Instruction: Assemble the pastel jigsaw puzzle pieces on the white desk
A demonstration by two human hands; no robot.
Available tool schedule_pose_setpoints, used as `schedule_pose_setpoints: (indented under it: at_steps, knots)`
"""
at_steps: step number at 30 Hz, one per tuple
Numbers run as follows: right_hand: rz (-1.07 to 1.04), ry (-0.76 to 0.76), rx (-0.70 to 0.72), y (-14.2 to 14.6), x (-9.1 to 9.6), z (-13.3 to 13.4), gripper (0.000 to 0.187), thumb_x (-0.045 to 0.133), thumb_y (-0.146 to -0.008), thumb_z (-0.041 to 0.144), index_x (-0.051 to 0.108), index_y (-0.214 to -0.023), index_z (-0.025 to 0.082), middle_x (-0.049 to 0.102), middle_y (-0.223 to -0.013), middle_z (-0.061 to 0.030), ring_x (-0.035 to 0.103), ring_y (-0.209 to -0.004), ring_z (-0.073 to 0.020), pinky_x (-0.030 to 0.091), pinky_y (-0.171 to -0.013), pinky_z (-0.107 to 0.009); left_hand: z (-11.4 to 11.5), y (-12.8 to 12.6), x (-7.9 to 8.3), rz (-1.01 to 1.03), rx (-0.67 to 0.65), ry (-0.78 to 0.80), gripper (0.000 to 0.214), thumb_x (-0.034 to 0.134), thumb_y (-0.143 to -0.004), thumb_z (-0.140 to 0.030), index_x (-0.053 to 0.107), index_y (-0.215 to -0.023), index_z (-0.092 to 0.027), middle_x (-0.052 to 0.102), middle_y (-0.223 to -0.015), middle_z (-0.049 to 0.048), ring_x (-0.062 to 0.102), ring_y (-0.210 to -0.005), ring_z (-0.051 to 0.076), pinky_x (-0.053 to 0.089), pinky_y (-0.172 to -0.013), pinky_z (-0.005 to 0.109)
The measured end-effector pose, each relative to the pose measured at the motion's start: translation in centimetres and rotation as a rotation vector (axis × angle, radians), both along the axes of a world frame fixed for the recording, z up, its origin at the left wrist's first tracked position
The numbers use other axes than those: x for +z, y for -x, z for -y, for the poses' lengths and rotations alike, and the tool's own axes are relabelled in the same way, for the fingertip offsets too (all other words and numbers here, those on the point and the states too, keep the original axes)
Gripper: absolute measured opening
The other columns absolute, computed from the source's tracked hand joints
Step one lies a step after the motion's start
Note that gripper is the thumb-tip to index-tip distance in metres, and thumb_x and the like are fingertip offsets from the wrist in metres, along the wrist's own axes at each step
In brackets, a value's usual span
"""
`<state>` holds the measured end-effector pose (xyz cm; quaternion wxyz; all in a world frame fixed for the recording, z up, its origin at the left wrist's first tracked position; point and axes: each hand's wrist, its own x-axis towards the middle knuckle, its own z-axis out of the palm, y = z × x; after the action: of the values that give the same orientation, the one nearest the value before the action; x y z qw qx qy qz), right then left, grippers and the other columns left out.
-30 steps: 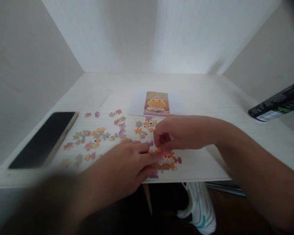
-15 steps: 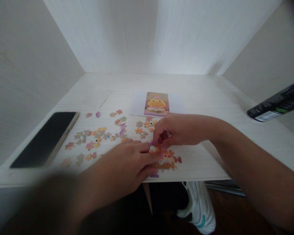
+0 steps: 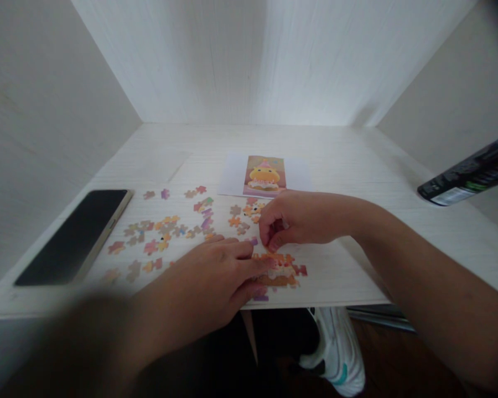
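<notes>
Between the flat, open left hand (image 3: 216,276) and the right hand (image 3: 299,224), whose pinched fingertips seem to grip a piece, lies the assembled puzzle cluster (image 3: 280,271), awaiting careful alignment of that piece.

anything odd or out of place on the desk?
Mostly normal: loose puzzle pieces scattered, the assembled patch close to the desk's front edge. One oddity: a dark can at the right sits tilted, not upright.
</notes>
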<state>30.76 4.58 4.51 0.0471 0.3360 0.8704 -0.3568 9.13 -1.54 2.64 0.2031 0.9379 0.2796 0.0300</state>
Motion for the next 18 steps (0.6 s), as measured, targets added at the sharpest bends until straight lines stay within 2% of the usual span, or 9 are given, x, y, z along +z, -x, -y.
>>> schedule_pose_setpoints:
  at_steps: [5, 11, 18]
  knots:
    - [-0.007, -0.014, 0.0, 0.12, 0.07, 0.08, 0.013, 0.064, -0.079, 0.021, 0.074, -0.086, 0.019, 0.071, -0.077, -0.0008, 0.059, -0.067, -0.0114, 0.041, -0.061, -0.023, -0.03, -0.08, 0.08, -0.004, 0.0, 0.01, 0.026, 0.054, -0.096, -0.028, 0.063, -0.121, -0.027, 0.068, -0.111, 0.0035, 0.063, -0.097, 0.022, 0.049, -0.087, 0.038]
    - [0.054, -0.035, -0.051, 0.39, 0.05, 0.21, 0.01, 0.065, -0.077, 0.024, 0.072, -0.082, 0.019, 0.069, -0.073, -0.0001, 0.056, -0.062, -0.011, 0.037, -0.057, -0.024, -0.07, -0.1, 0.15, -0.02, -0.006, -0.004, 0.025, 0.053, -0.096, -0.029, 0.065, -0.118, -0.026, 0.067, -0.102, 0.0036, 0.063, -0.092, 0.019, 0.048, -0.083, 0.033]
    - [0.211, -0.199, -0.165, 0.39, 0.32, 0.87, 0.018, 0.069, -0.075, 0.037, 0.07, -0.079, 0.02, 0.069, -0.075, -0.0023, 0.052, -0.059, -0.0122, 0.031, -0.053, -0.026, -0.05, 0.02, -0.03, -0.018, 0.008, 0.026, 0.026, 0.051, -0.097, -0.03, 0.063, -0.119, -0.031, 0.066, -0.105, 0.0032, 0.062, -0.095, 0.022, 0.048, -0.088, 0.039]
